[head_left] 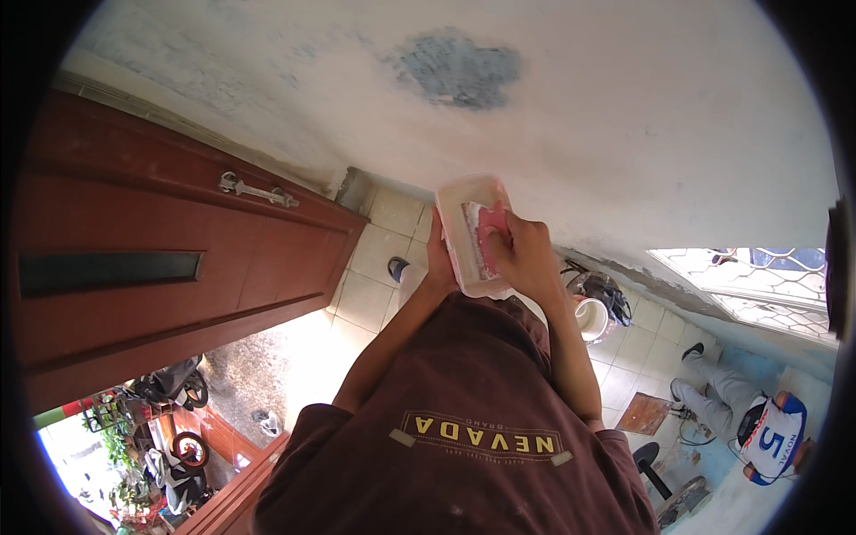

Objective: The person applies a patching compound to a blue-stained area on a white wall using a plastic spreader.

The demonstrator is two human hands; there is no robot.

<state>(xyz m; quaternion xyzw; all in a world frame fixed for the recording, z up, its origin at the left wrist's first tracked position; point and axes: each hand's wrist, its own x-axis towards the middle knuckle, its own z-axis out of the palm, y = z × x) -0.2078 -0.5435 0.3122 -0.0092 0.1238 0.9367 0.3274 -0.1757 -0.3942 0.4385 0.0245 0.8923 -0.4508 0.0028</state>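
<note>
The fingers of the right hand (526, 254) are curled down into a translucent plastic container (470, 234), closed around a pink pad or sponge (486, 234) that sits inside it; the knuckles face the camera, so the fingertips themselves are hidden behind the pink piece. The left hand (439, 263) grips the container from its left side and underneath, only the back of the hand and wrist showing, so how far its fingers are spread cannot be told, though it clearly carries the tub. The container sits just above the centre of the frame, held up in front of the chest and close to the pale, patchy plastered wall (624, 116) that fills the upper half. Held this way, one hand appears to steady the tub while the other works in it, keeping it within easy reach of the wall. Its long axis runs from the upper middle of the frame down toward the body, tilted slightly to the right, with the open side turned toward the right hand. Outward from the hands, both bare forearms come up from a brown short-sleeved shirt (464, 446) at the lower middle. At left stands a dark red wooden door (160, 267) with a metal handle (257, 190); below lies a tiled floor (374, 267). To the right of the wrist a white bucket (591, 316) stands on the tiles, and at lower right another person (749, 419) crouches on the floor.
</note>
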